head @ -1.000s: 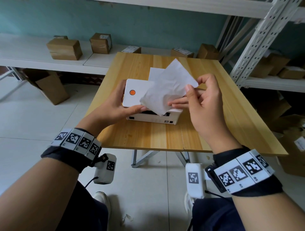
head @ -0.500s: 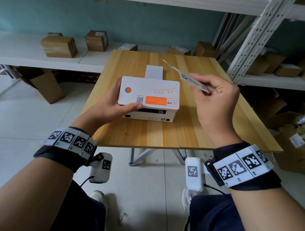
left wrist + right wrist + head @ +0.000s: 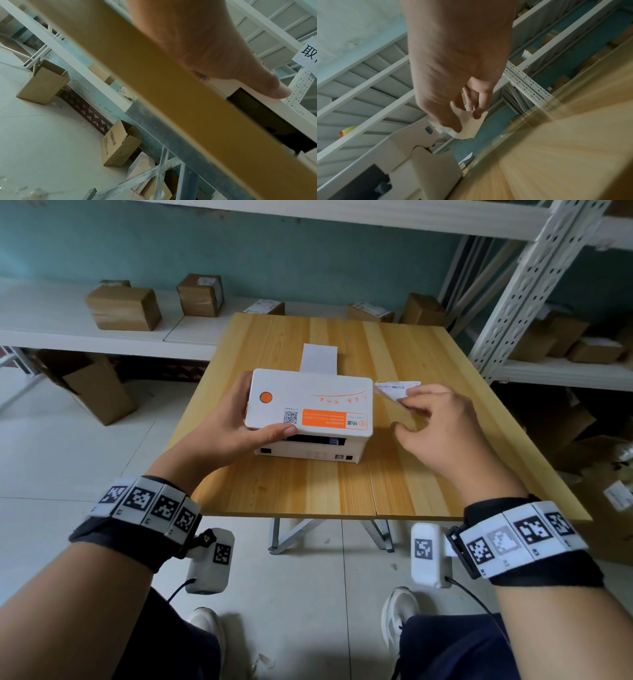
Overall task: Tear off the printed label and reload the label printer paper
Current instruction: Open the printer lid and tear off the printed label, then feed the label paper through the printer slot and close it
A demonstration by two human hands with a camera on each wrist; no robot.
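The label printer [image 3: 310, 405] sits near the middle of the wooden tabletop [image 3: 342, 487], a white box with an orange button on its lid, an orange band and a small square code along the lid's near edge; we see a dark slot under that edge on the front face. Behind it, a white strip of label paper [image 3: 319, 358] lies flat on the wood, running up to the printer's far side. Our left hand [image 3: 222, 433] grips the printer's left end: the thumb lies along the near edge of the lid and the fingers wrap round the far left corner, and in the left wrist view the thumb tip [image 3: 281, 92] rests on the white edge just above the dark slot. Our right hand [image 3: 442, 433] is just to the right of the printer, low over the tabletop, and it pinches the torn printed label [image 3: 397, 388] between thumb and fingertips; the slip is free of the printer, its printed face turned up, its left end close to the lid's right corner. From the right wrist view we see the label [image 3: 471, 124] bent in the pinch, beside the printer's side wall. We cannot tell whether it touches the wood. Cardboard boxes [image 3: 123, 307] stand on the white shelf beyond the tabletop, and more on the metal rack [image 3: 534, 282] to the right.
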